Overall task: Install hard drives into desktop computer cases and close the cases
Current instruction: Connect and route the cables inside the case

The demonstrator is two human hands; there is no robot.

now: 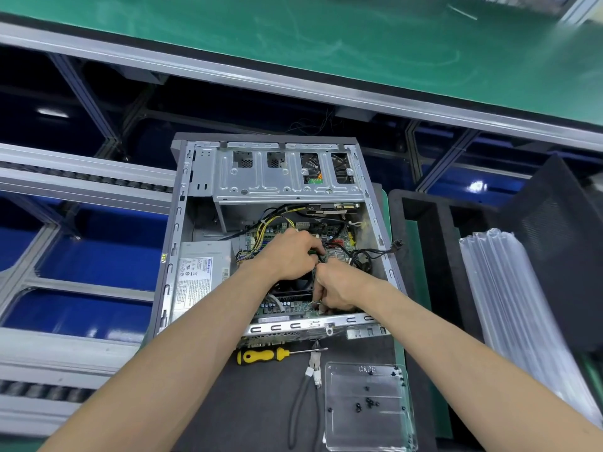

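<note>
An open desktop computer case [182, 223] lies flat on a dark mat, its side panel off. A metal drive cage [280, 177] spans its far end, and a hard drive [332, 208] shows under the cage's right side. Both hands reach inside over the motherboard [287, 306]. My left hand [290, 256] has its fingers curled round a small green-handled thing near the board's middle. My right hand [336, 288] is curled, its fingertips pinching thin wires at the board's near edge. What the fingers grip is mostly hidden.
A power supply [199, 275] fills the case's left side. On the mat in front lie a yellow-handled screwdriver [264, 355], pliers [306, 396] and a clear plastic tray [368, 406] with several black screws. A black foam tray [427, 243] and clear plastic sleeves [509, 305] stand right.
</note>
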